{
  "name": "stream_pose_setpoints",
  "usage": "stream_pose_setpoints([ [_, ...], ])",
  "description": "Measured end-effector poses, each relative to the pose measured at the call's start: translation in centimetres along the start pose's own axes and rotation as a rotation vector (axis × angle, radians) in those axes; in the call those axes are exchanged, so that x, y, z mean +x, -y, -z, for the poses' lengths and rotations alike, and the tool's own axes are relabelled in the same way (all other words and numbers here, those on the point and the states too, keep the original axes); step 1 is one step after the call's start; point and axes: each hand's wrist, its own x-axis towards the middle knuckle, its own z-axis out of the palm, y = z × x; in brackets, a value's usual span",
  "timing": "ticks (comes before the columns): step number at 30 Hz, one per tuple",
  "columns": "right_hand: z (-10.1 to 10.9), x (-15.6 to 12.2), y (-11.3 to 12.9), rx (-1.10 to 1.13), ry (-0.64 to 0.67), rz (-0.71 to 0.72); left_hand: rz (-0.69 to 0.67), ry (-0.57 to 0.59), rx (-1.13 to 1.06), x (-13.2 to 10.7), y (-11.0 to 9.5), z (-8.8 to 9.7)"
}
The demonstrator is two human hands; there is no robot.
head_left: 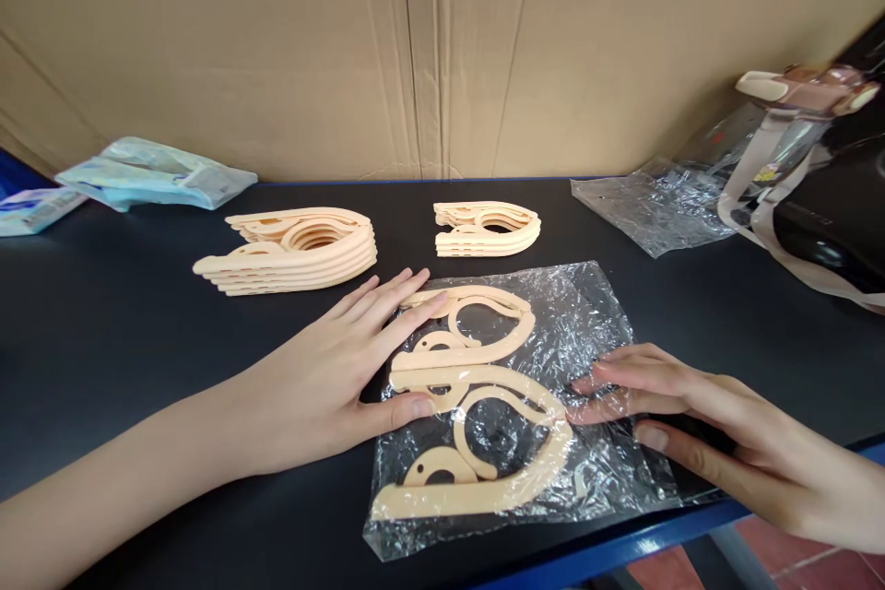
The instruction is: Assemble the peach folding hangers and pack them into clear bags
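Two cream folding hangers, an upper one [508, 352] and a lower one [477, 500], lie folded side by side in a clear plastic bag [595, 313] on the black table. My left hand [352, 359] rests with fingers spread over the bag's left edge, its fingertips on the upper hanger and its thumb near the lower one. On the bag's right side is my right hand [684, 415], fingers apart and slightly bent. Its fingertips touch the crinkled plastic near the lower hanger's curved end. No object is gripped in either hand.
Behind the bag stand a larger stack of cream folding hangers [297, 258] and a smaller stack [488, 235]. Blue-white packets [156, 175] lie back left. Another clear bag [656, 203] and a strapped bottle [795, 129] are at the right. A cardboard wall [277, 55] closes the back.
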Motion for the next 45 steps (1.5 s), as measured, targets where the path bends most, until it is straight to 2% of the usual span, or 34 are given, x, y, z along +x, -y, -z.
stream_pose_setpoints([
  [4, 0.3, 0.5, -0.1, -0.070, -0.140, -0.057, -0.002, 0.011, -0.002, 0.0, 0.1, 0.1],
  [7, 1.3, 1.3, -0.7, -0.160, -0.297, -0.101, -0.006, 0.017, 0.000, 0.0, 0.2, 0.0],
  [9, 2.2, 2.4, -1.2, -0.226, -0.413, -0.108, -0.008, 0.019, 0.003, 0.1, 0.2, 0.0],
  [11, 3.1, 4.0, -1.8, -0.287, -0.472, -0.062, -0.006, 0.026, 0.007, 0.1, 0.2, 0.0],
  [14, 4.3, 7.6, -2.8, -0.340, -0.396, 0.099, -0.007, 0.033, 0.017, 0.1, 0.2, 0.1],
  [18, 4.9, 12.6, -4.5, -0.368, -0.236, 0.183, 0.006, -0.008, 0.020, -0.1, -0.1, 0.0],
  [22, 4.7, 15.8, -5.5, -0.349, -0.122, 0.184, 0.031, -0.049, 0.013, -0.2, -0.5, -0.2],
  [26, 4.3, 17.2, -5.7, -0.343, -0.073, 0.153, 0.024, -0.058, 0.029, -0.3, -0.6, -0.3],
  [31, 4.0, 18.2, -6.5, -0.289, -0.064, 0.135, 0.036, -0.057, 0.038, -0.4, -0.6, -0.3],
  [37, 4.4, 17.9, -6.4, -0.289, -0.133, 0.136, 0.035, -0.061, 0.005, -0.3, -0.6, -0.3],
  [41, 5.5, 15.6, -5.3, -0.385, -0.179, 0.135, 0.033, -0.063, 0.006, -0.3, -0.4, -0.3],
  [45, 6.9, 11.2, -4.7, -0.523, -0.222, 0.083, -0.012, -0.030, 0.004, -0.3, 0.1, -0.2],
])
